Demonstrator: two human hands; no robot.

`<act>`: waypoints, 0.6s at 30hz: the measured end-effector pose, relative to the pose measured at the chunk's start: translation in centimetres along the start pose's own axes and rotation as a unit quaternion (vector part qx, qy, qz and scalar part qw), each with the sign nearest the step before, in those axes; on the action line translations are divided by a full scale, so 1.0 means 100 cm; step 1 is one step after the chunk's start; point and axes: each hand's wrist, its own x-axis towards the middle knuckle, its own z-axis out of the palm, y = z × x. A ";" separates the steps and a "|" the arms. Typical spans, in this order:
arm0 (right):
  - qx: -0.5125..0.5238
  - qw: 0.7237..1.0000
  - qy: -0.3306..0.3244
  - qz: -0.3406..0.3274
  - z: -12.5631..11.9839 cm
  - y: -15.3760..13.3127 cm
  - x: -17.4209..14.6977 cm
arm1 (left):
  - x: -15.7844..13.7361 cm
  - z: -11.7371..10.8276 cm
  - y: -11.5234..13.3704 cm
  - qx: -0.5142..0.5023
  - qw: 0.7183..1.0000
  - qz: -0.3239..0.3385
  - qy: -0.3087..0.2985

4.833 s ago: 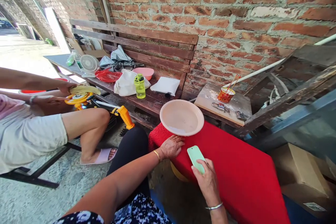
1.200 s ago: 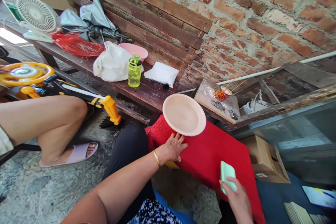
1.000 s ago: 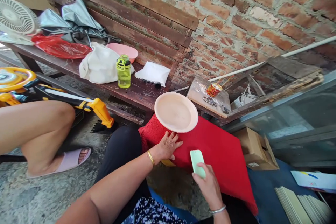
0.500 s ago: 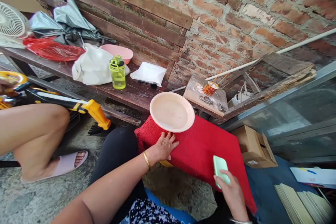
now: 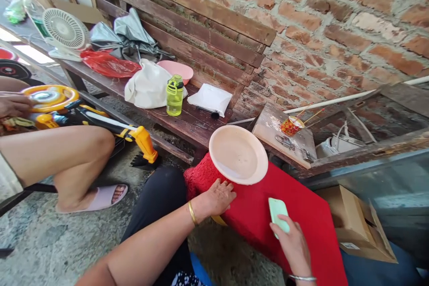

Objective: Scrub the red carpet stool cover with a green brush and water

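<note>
A red cloth (image 5: pixel 295 205) covers the low surface in front of me. My left hand (image 5: pixel 218 197) lies palm down on it with the fingers stretched out, just below the rim of a pale pink basin (image 5: pixel 238 154) that seems to hold water. In my right hand (image 5: pixel 292 237) is a mint-green scrubbing brush (image 5: pixel 279 214), gripped at its lower end between thumb and fingers. Its underside is turned away from view. The brush is over the right part of the red cloth; I cannot tell whether it touches it.
A bench (image 5: pixel 150 116) behind carries a green bottle (image 5: pixel 174 95), a white bag (image 5: pixel 142 85) and a fan (image 5: pixel 65 29). To the right stands a cardboard box (image 5: pixel 358 223). At left, a seated person's leg (image 5: pixel 77 147) is beside a yellow-and-black toy (image 5: pixel 144 143).
The view has turned left, so the surroundings sit further right in the picture. My left hand stays by the basin, and my right hand keeps the brush, now nearer the left hand.
</note>
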 end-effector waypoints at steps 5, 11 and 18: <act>0.029 0.999 0.020 0.008 0.004 -0.023 0.008 | 0.002 -0.006 0.002 0.004 1.000 -0.012 0.005; 0.002 0.998 -0.029 -0.054 0.050 -0.088 0.012 | 0.001 -0.005 0.008 0.016 1.000 -0.012 0.008; -0.088 0.996 0.011 0.018 0.010 -0.024 0.019 | 0.004 -0.006 0.009 0.014 1.000 0.011 0.006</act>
